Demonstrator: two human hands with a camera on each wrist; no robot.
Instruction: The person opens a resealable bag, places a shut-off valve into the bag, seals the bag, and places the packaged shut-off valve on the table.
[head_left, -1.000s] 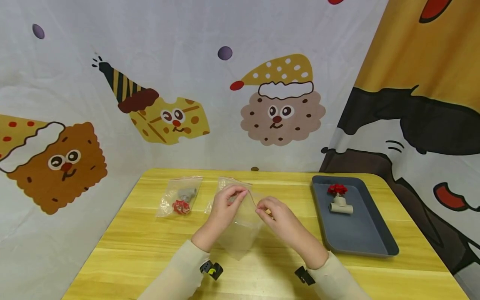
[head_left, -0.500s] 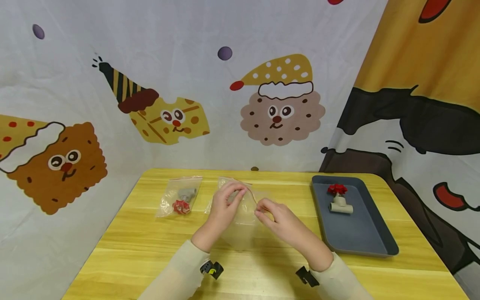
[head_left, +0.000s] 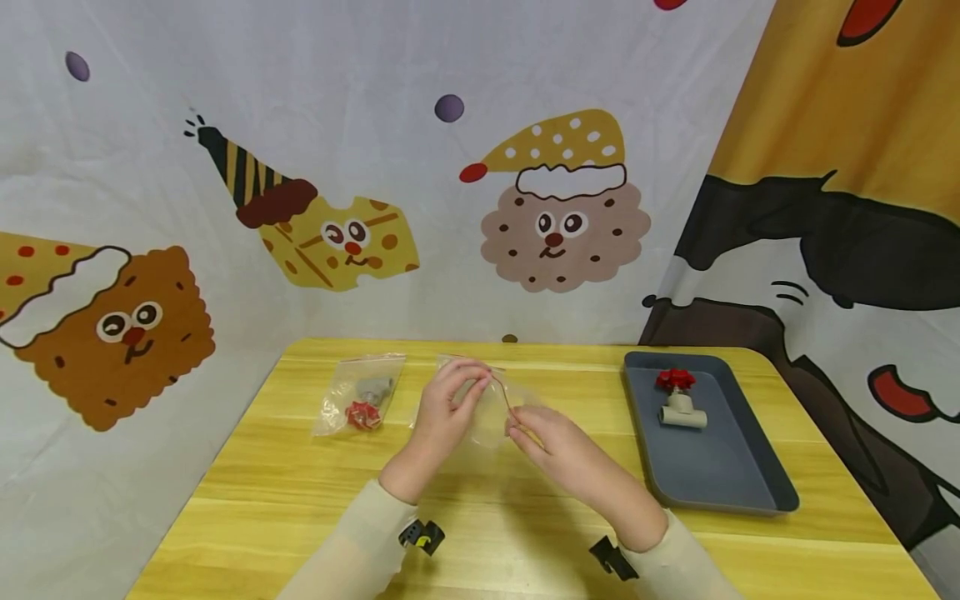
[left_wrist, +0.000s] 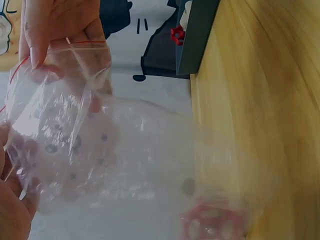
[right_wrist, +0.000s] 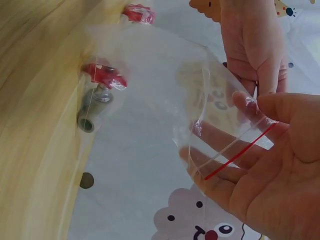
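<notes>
A clear zip bag (head_left: 489, 427) with a red line along its mouth is stretched between both hands above the table. My left hand (head_left: 441, 408) pinches one end of the mouth, and my right hand (head_left: 561, 446) pinches the other. In the right wrist view, fingers of the right hand (right_wrist: 280, 170) show through the film beside the red line. A grey valve with a red handwheel (right_wrist: 102, 92) is visible through the held bag, apparently lying on the table behind it. I see nothing solid inside the held bag.
At the table's left lies a zip bag (head_left: 337, 400) containing a red-handled valve (head_left: 363, 415). Another bag (head_left: 448, 361) lies partly hidden behind the left hand. On the right, a grey tray (head_left: 720, 475) holds an unbagged valve (head_left: 681, 408). A printed curtain (head_left: 360, 67) hangs behind.
The held bag's lower end, earlier hanging toward me, has swung up and away. My right hand has shifted slightly; the left stays nearly in place, both still pinching the mouth.
</notes>
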